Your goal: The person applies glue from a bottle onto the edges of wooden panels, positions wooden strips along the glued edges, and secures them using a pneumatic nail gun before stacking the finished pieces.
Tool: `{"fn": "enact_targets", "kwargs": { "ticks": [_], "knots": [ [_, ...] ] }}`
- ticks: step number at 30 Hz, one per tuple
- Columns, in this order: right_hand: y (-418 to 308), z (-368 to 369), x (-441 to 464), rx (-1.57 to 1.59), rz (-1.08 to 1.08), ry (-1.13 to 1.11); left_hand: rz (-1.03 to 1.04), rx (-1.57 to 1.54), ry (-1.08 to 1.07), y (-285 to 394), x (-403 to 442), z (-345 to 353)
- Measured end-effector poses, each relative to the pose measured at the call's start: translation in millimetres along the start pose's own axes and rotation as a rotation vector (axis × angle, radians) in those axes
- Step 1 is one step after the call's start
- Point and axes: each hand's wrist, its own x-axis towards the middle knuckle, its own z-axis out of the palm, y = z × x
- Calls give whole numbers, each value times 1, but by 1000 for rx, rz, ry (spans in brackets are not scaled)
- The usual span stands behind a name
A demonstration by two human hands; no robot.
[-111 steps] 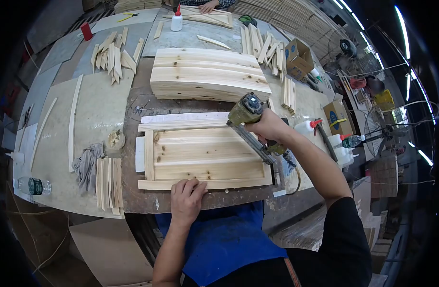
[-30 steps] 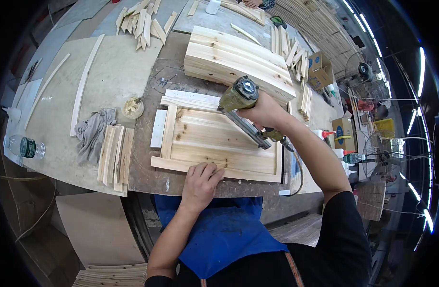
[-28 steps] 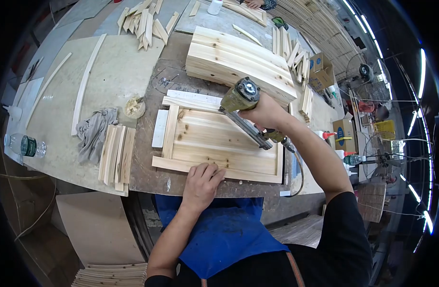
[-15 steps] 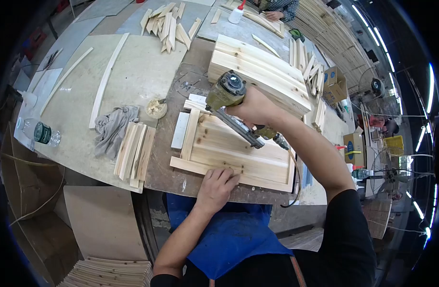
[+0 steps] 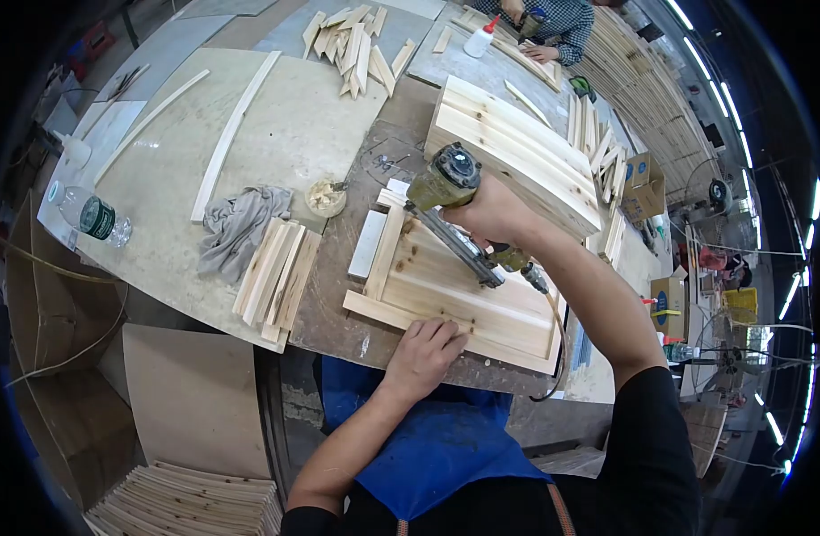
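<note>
My right hand [image 5: 495, 213] grips a pneumatic nail gun [image 5: 445, 179], its magazine slanting down over a framed wooden panel [image 5: 437, 277]. Whether the gun's nose touches the wood is hidden. With bent fingers, my left hand [image 5: 426, 357] holds the front wooden strip [image 5: 383, 311] of the panel at the table's near edge. Its thumb is mostly out of sight. A white block [image 5: 367, 243] lies against the panel's left side. Behind the gun sits a stack of finished-looking wooden panels [image 5: 517, 152].
Wooden strips [image 5: 276, 277], a grey rag [image 5: 240, 228] and a tub of paste [image 5: 325, 198] lie to the left. A water bottle [image 5: 92, 214] is farther left. Loose wood pieces [image 5: 356, 54] and a glue bottle [image 5: 479, 40] are at the back, near a co-worker's hands [image 5: 541, 54].
My view has turned a little, so the table and its things sit farther right in it. More of the co-worker shows. Both my hands keep their places on the gun and strip.
</note>
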Motion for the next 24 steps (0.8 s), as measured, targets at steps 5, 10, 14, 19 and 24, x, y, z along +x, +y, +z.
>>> {"fn": "enact_targets", "kwargs": {
  "ticks": [5,10,14,19,24],
  "knots": [
    [-2,3,-6,-27,1,-13,3,-4,1,-2,-1,3],
    [-11,11,-12,-150,45,-22,2,-9,-25,-1,-3,2],
    [-14,13,-23,-140,61,3,12,-7,30,-4,-2,6],
    [-11,24,-54,-153,-136,-56,19,31,24,-1,-6,5],
    [8,40,-47,-195,-232,-27,24,37,42,-2,-4,3]
  ]
}}
